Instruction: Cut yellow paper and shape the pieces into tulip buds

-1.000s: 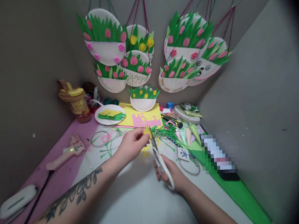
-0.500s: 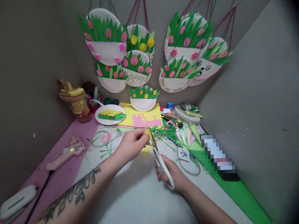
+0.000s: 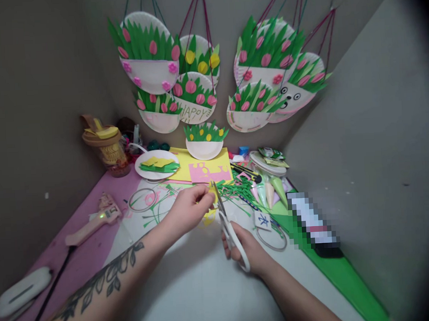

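Note:
My left hand [image 3: 192, 205] pinches a small piece of yellow paper [image 3: 212, 190] between thumb and fingers above the table's middle. The white-handled scissors [image 3: 236, 245] are in my right hand [image 3: 250, 249], their blades pointing up and away, right beside the yellow piece. Whether the blades touch the paper I cannot make out. Under my hands lie yellow paper scraps [image 3: 209, 219]. Behind them is a pink sheet [image 3: 208, 172] with rounded cutouts, resting on a larger yellow sheet [image 3: 180, 157].
Left lie a pink glue gun [image 3: 95, 222] and a lidded cup [image 3: 109, 149]. A paper plate [image 3: 139, 170] holds green and yellow pieces. Green strips [image 3: 234, 190] and piping bags [image 3: 270, 193] are right of centre, near a phone [image 3: 313, 222]. Paper-plate flower baskets [image 3: 150, 75] hang behind.
The view has shifted very slightly. Both hands keep nearly the same pose, with the scissors still beside the yellow paper.

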`<state>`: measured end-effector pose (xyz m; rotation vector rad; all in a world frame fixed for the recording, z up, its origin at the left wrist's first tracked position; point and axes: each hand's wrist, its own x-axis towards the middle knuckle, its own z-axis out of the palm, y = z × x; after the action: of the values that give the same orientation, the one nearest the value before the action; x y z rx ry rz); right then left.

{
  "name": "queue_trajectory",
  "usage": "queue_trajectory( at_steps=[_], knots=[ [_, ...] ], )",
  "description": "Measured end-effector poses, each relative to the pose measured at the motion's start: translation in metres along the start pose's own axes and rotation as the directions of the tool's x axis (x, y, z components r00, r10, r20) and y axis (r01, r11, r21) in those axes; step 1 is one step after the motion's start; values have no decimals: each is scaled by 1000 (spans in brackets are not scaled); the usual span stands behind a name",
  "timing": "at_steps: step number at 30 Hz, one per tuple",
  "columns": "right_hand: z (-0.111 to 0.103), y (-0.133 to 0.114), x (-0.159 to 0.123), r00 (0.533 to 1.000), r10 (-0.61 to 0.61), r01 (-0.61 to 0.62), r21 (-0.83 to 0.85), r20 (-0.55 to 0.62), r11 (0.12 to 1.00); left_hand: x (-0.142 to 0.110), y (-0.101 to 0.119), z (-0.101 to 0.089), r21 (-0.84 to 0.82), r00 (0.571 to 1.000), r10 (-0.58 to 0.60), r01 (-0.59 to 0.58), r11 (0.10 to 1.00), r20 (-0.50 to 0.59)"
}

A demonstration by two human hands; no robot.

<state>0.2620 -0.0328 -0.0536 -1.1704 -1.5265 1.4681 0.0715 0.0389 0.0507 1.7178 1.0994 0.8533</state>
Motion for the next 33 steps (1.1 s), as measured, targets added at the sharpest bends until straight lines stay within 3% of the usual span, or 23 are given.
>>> queue_trajectory(
  at_steps=[11,23,33],
  knots=[
    [1,-4,0,999,40,-39,22,-17,999,1,2,-3,24,999,-6,5,1000,50],
    [2,-8,-1,995,93,-91,57,-26,994,2,0,-4,-37,1000,-19,19,999,10],
    [0,-5,-1,996,84,-84,87,-2,993,3,1,-7,64,999,32,-33,997,25]
  ],
)
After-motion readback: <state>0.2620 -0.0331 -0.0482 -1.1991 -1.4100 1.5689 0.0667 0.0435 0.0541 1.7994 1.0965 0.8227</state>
